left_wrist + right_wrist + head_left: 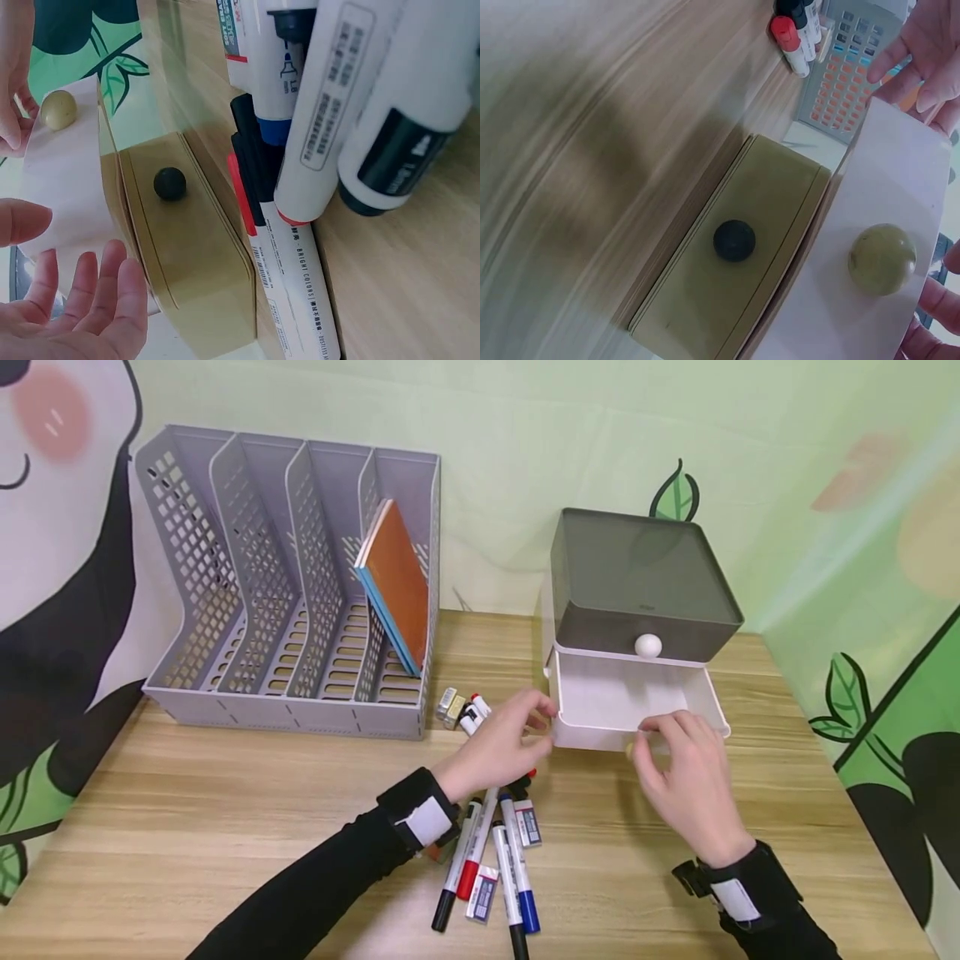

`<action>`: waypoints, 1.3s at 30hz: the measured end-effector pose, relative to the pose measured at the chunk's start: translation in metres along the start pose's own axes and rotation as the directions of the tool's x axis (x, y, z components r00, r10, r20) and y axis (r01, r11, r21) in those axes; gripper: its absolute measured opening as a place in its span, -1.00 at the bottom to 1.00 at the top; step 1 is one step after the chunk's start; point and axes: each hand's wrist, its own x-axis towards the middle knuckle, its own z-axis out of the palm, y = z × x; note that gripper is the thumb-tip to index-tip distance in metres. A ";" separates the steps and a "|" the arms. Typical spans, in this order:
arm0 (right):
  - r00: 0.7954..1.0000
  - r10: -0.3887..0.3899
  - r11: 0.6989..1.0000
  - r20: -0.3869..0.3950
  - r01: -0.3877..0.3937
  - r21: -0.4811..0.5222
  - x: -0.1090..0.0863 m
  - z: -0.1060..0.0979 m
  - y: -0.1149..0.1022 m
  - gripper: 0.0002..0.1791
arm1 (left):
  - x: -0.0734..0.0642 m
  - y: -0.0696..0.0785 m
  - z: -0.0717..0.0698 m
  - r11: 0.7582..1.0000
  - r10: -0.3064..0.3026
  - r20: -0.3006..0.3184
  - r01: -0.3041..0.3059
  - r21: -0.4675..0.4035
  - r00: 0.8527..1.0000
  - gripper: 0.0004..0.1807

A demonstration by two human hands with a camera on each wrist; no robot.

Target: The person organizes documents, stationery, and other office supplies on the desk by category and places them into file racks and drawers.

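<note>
A white drawer [607, 689] is pulled out of a desktop drawer unit with a grey top [645, 564]. My left hand [498, 743] is at the drawer's front left corner. In the left wrist view its fingers [112, 300] are spread, thumb apart. My right hand [690, 777] holds the drawer's front rim, its fingers bent over the edge. Beside its thumb is a pale round knob [883, 259] on the drawer front. Below it in the right wrist view shows a shut drawer [772, 202] with a dark knob [734, 241]. My palms are partly hidden.
Several markers [506, 868] and two erasers [482, 895] lie in front of my left hand. Small metallic pieces [450, 706] sit behind it. A grey file rack [285, 714] at the left holds thin orange and blue books [397, 585].
</note>
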 end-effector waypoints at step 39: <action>0.904 -0.274 0.936 0.330 0.171 0.308 -0.026 0.022 -0.079 -0.78 | -0.071 -0.017 -0.034 0.853 -0.192 0.282 0.017 0.522 0.940 -0.69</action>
